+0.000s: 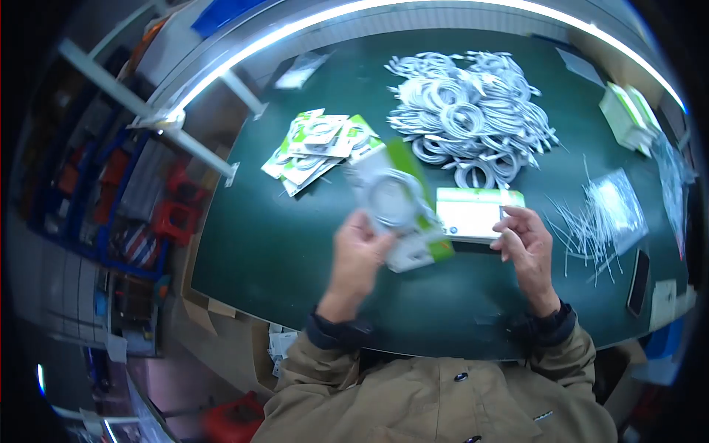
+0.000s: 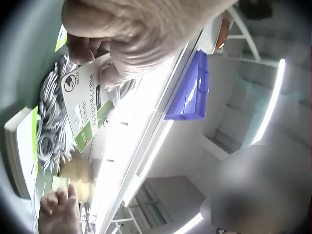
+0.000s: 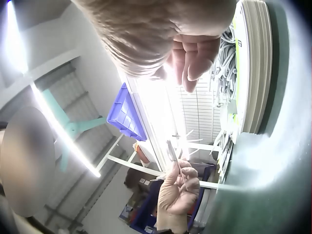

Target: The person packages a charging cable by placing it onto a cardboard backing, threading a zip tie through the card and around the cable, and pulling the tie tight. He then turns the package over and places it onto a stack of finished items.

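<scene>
Currently: carded cable in left hand, right hand free.

Left hand [image 1: 357, 258] pinches the near-left edge of the card [image 2: 80, 102], thumb on top; coil [image 1: 413, 193] lies against the face. Card is off the bench [image 1: 244, 251], in front of the loose coils [image 1: 473, 111] and just left of the card stack [image 1: 473, 218]. Right hand [image 1: 528, 247] is relaxed, fingers loosely bent, nothing visible in it, at the stack's right end. Contact with the stack: can't tell.

Handling notes, my judgement:
- Keep the pinch on card plus coil edge; card alone may let the coil swing and crease the board.
- Light thumb. Hard pressure could ovalize the loops.
- Keep cable ends inside the card outline so they don't snag. Head view is blurred there; can't confirm how the coil is fastened.
- Use right fingertips to steady the card's free side, clear of the stack so it stays square.
- Finished-looking cards [image 1: 317, 144] sit far left; keep corners from catching.
</scene>
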A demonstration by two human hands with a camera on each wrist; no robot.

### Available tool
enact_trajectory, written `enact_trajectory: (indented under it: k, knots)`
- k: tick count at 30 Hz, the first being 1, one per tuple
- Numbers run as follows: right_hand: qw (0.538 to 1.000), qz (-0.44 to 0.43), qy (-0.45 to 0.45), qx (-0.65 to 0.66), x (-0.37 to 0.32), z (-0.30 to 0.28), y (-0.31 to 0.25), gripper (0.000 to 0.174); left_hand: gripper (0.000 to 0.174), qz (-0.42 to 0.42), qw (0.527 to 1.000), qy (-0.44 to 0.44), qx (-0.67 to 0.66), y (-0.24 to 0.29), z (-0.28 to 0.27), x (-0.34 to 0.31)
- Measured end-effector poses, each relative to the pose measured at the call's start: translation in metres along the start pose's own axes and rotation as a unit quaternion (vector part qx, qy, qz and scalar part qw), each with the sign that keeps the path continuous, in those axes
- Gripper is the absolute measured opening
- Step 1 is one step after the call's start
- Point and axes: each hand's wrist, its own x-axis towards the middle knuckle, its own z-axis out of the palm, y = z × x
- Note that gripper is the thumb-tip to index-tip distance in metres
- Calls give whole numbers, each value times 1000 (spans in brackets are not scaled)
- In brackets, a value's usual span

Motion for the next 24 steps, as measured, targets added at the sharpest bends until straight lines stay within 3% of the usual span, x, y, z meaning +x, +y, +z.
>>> enact_trajectory:
  k: [2,5,6,8,9,10,12,13,16,18,24]
  knots:
    - [1000,24,7,-18,0,-6,2,34,30,29,998,53,16,10,-49,28]
    - [998,56,-15,-23,1,-5,3,29,34,-35,989,128,64,23,-124,66]
    - [997,70,-18,-17,1,-5,3,28,40,-80,977,167,102,18,-140,69]
    - [998,58,-26,-15,1,-5,1,24,56,-7,972,200,121,-2,-144,65]
    - [998,51,-34,-13,0,-6,2,22,68,5,974,176,145,-24,-176,71]
    - [998,43,-35,-15,0,-9,9,21,54,19,964,201,170,-30,-168,65]
    - [998,28,-45,-21,2,-11,31,19,72,-26,943,187,274,-55,-203,72]
    - [999,26,-42,-23,2,-10,31,17,59,-13,892,198,406,-34,-162,59]
    - [999,23,-41,-23,1,-7,28,12,43,25,858,160,487,-12,-122,58]
    - [999,23,-37,-14,0,-6,26,13,34,98,861,121,484,-5,-93,66]
    - [997,24,-44,-53,-2,-11,15,18,30,229,851,-51,470,19,41,104]
